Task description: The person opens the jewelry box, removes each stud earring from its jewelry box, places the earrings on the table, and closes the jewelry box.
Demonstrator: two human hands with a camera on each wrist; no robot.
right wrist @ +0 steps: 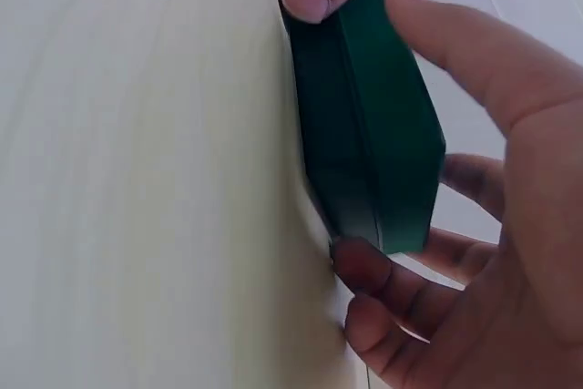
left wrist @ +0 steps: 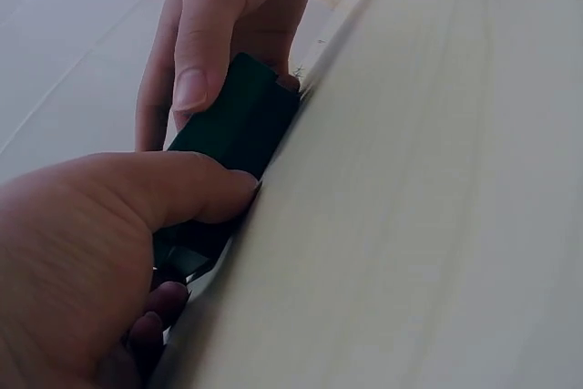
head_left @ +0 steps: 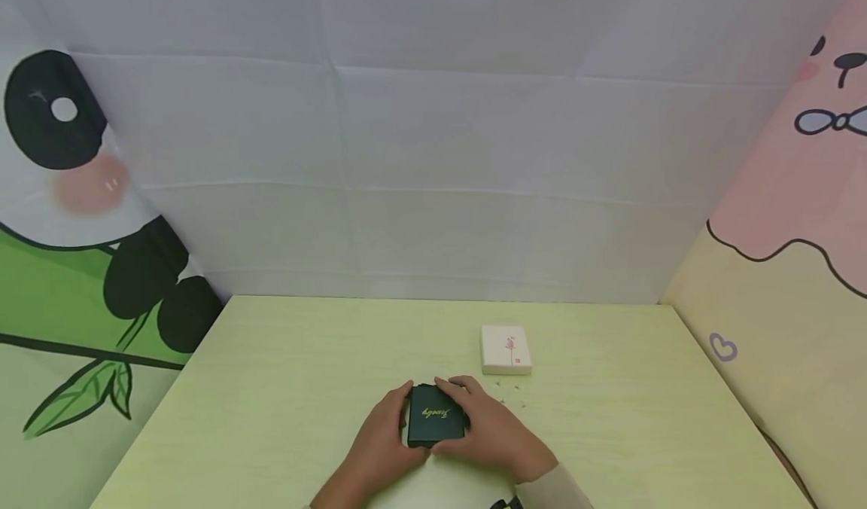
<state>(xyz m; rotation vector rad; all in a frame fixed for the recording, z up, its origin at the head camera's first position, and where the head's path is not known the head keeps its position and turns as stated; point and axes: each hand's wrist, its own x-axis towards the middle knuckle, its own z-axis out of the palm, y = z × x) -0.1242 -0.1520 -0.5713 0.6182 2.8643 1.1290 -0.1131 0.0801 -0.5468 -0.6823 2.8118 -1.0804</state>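
A dark green jewelry box [head_left: 436, 416] lies closed on the table, its gold lettering upside down in the head view. My left hand [head_left: 382, 434] grips its left side, the thumb [left wrist: 209, 190] along the near edge. From the other side my right hand [head_left: 493, 428] holds it, thumb at the near right corner and forefinger over the far right part of the lid. In the right wrist view, the seam between lid and base shows along the green box [right wrist: 387, 152], with curled fingers [right wrist: 364, 266] at its right end.
A white box [head_left: 506, 349] printed with a red flower stands beyond my right hand. Several tiny pieces [head_left: 511, 396] lie scattered on the pale table [head_left: 291, 373] just in front of it. White sheeting [head_left: 433, 132] hangs behind the table, with cartoon-printed panels [head_left: 779, 215] at the sides.
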